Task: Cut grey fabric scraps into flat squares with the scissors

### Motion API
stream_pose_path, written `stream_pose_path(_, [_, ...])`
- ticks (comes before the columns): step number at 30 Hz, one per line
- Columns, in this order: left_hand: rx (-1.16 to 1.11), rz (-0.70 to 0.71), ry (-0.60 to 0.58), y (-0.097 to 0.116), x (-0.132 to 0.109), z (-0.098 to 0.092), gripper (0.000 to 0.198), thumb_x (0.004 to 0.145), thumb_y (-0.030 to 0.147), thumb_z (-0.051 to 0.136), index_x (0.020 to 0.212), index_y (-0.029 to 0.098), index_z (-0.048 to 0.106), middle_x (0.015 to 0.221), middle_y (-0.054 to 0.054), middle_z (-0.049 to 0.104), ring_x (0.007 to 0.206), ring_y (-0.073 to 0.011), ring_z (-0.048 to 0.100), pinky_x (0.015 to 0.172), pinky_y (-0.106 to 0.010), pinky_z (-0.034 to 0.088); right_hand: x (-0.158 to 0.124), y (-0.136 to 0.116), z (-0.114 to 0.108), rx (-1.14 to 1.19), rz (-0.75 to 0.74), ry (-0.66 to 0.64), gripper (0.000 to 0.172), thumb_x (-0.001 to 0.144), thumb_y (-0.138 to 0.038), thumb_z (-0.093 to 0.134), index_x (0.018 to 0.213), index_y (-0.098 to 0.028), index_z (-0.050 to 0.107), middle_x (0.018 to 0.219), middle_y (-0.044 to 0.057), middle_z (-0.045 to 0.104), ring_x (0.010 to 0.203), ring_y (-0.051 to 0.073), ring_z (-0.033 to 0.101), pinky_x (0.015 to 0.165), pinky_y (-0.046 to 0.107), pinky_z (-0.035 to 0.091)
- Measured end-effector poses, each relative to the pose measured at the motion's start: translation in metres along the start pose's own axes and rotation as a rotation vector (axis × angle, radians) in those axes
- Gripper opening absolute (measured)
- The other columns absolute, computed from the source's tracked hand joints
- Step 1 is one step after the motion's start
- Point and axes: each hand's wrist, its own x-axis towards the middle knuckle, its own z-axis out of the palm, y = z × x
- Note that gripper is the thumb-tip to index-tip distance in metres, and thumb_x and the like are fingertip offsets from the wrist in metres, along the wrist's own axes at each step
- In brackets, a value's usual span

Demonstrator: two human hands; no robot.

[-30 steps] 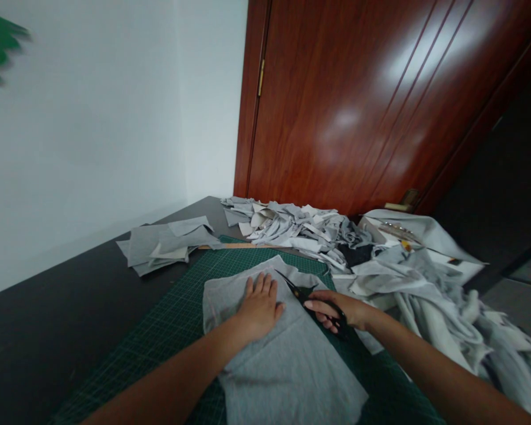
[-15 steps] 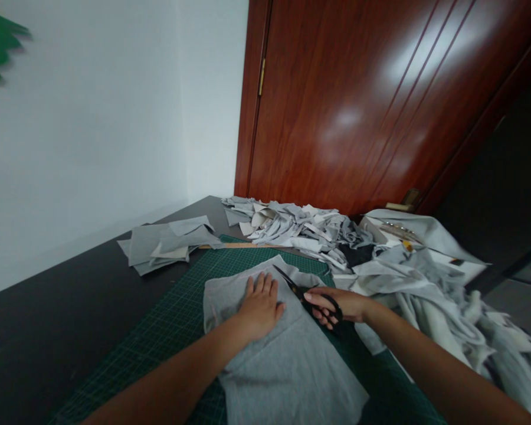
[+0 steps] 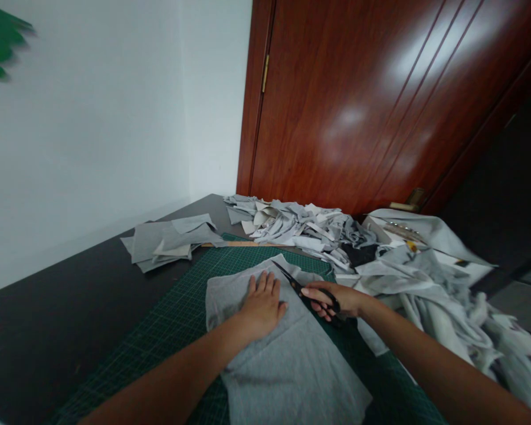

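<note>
A piece of grey fabric [image 3: 287,366] lies over a green cutting mat [image 3: 159,330]. My left hand [image 3: 263,304] rests flat on its upper part, fingers stretched out. In my right hand [image 3: 330,300] is a pair of black scissors [image 3: 295,285], held by the handles. Their blades point up and left along the fabric's right edge, just right of my left fingertips. The blades look nearly closed; the lower handle is partly hidden by my fingers.
Several grey fabric pieces [image 3: 163,245] lie on the dark table [image 3: 39,319] at left. A wooden ruler [image 3: 248,243] crosses behind the mat. Fabric scraps [image 3: 296,224] are heaped at the back, with crumpled cloth [image 3: 442,301] at right. A brown door [image 3: 336,118] stands behind.
The scissor blades have closed together somewhat, and my right fingers have drawn in at the handles. My left hand stays on the fabric. The whole view has shifted slightly.
</note>
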Motion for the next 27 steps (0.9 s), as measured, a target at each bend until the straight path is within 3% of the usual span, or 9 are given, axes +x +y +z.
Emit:
stream_pose_path(17, [-0.012,-0.003,-0.01,0.0,0.0,0.0,0.062,0.099,0.045,0.031,0.146,0.005,0.034,0.155,-0.021,0.028,0.145,-0.0363,0.016,0.115,-0.058,0.012,0.004,0.004,0.003,-0.014,-0.034,0.024,0.057,0.07,-0.073,0.063,0.067,-0.018,0.047,0.051,-0.008,0.045,0.04,0.005,0.042,0.035,0.016,0.031])
stream_pose_path(27, [0.018,0.01,0.022,-0.001,0.001,0.004,0.059,0.099,0.045,0.032,0.145,0.009,0.036,0.154,-0.02,0.031,0.144,-0.0353,0.02,0.115,-0.058,0.015,0.013,-0.009,0.001,-0.027,0.056,-0.011,0.06,0.068,-0.078,0.06,0.072,-0.019,0.049,0.051,-0.008,0.052,0.037,0.005,0.044,0.035,0.016,0.036])
